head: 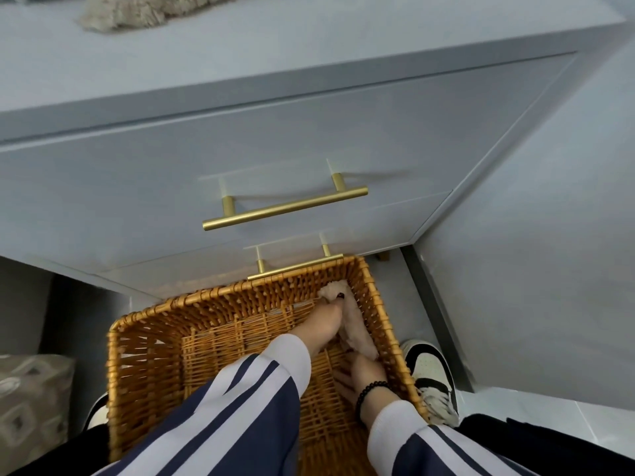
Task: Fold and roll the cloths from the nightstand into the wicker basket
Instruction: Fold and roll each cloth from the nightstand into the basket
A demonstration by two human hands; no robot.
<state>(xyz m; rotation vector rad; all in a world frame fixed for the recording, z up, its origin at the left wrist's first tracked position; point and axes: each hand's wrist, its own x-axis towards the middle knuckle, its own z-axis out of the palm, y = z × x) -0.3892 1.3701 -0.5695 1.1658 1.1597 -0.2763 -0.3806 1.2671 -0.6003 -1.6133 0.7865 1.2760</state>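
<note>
A rolled cream fluffy cloth (355, 329) lies inside the wicker basket (144, 365) against its right wall. My left hand (324, 322) reaches deep into the basket and grips the far end of the roll. At the near end of the roll, my right hand (364, 374), with a black bead bracelet on the wrist, rests with fingers spread. Another fluffy beige cloth (127, 13) lies on top of the grey nightstand (275, 63) at the upper left.
The basket stands on the floor right in front of the nightstand's drawers, which have brass bar handles (285, 207). My shoes (433, 376) flank the basket. A patterned fabric object (31, 400) sits at the lower left. A grey wall panel rises on the right.
</note>
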